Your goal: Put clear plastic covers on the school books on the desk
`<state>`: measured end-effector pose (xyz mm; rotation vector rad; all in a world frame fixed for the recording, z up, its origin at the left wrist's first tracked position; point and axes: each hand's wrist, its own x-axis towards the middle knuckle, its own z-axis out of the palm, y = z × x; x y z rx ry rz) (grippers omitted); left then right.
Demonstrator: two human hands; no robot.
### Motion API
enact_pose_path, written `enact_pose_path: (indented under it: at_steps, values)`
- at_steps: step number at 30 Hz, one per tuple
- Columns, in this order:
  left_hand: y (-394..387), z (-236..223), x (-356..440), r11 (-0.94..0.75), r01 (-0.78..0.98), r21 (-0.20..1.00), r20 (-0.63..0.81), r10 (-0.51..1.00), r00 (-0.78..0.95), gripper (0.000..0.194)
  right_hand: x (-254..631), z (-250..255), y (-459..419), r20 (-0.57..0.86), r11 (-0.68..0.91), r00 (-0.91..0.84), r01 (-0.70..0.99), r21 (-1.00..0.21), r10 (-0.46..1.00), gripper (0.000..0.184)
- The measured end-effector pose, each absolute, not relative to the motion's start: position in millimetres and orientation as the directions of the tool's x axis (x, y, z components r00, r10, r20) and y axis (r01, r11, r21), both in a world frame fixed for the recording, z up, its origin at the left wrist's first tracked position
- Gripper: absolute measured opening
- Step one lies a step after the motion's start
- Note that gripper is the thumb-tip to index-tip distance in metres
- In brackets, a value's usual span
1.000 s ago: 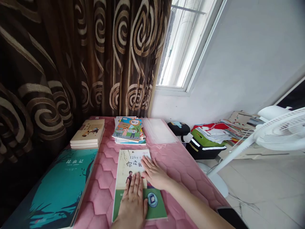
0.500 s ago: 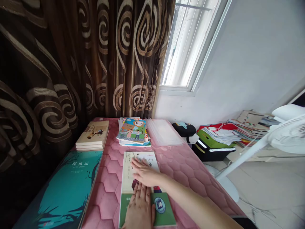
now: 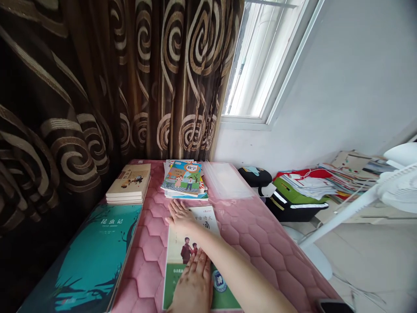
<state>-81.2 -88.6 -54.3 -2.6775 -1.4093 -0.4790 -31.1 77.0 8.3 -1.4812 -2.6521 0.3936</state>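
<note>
A green and cream book (image 3: 208,226) in a clear cover lies on the pink quilted table (image 3: 257,234) in front of me. My left hand (image 3: 194,282) rests flat on its lower half, fingers stretched out. My right hand (image 3: 180,215) lies flat with fingers spread on the book's top left corner, its forearm crossing the cover.
A large teal book (image 3: 87,256) lies at the left. A stack of tan books (image 3: 128,182), a pile of colourful textbooks (image 3: 184,178) and clear plastic covers (image 3: 226,179) sit at the back. A white fan (image 3: 397,187) and heaped papers (image 3: 309,182) are at the right.
My right hand has slid from the book's right side across to its top left corner. My left hand has stayed flat on the lower half.
</note>
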Motion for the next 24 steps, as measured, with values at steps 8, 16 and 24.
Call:
enact_pose_path:
  at_steps: [8, 16, 24]
  values:
    - [-90, -49, -82, -0.557, 0.816, 0.158, 0.204, 0.827, 0.525, 0.042, -10, 13, 20, -0.031, 0.778, -0.841, 0.514, -0.363, 0.541, 0.071]
    - [-92, -36, -83, -0.561, 0.816, 0.14, 0.216, 0.821, 0.528, 0.061, 20, 11, 57, -0.042, 0.693, -0.727, 0.67, -0.267, 0.686, 0.066]
    - [-93, -33, -84, -0.57, 0.809, 0.144, 0.262, 0.81, 0.525, 0.061, 59, -2, 41, 0.041, 0.412, -0.411, 0.894, -0.176, 0.911, 0.065]
